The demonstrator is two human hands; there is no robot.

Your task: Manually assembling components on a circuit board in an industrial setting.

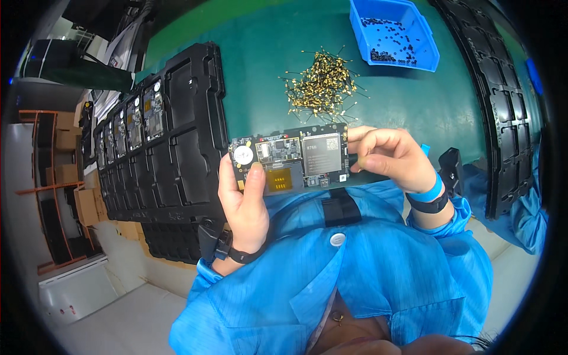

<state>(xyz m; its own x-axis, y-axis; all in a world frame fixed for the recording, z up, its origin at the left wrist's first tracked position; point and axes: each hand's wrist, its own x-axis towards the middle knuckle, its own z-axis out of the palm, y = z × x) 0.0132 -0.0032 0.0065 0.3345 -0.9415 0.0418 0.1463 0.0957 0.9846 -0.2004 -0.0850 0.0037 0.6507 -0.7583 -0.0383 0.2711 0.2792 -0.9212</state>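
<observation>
A circuit board (293, 158) with a large silver shielded module, a round white sticker and an amber tape patch is held up over the front of the green table. My left hand (244, 198) grips its left end, thumb across the face. At its right end is my right hand (387, 160), thumb and index finger pinched together beside the edge; what lies between them is too small to make out. Beyond the board lies a heap of short black cables with gold-coloured ends (322, 86).
A blue bin (429, 44) with small black round parts stands at the far right. On the left, a black tray (189, 148) holds several circuit boards (154, 109). Another black tray (503, 112) lines the right side. Shelving with cardboard boxes (66, 139) stands further left.
</observation>
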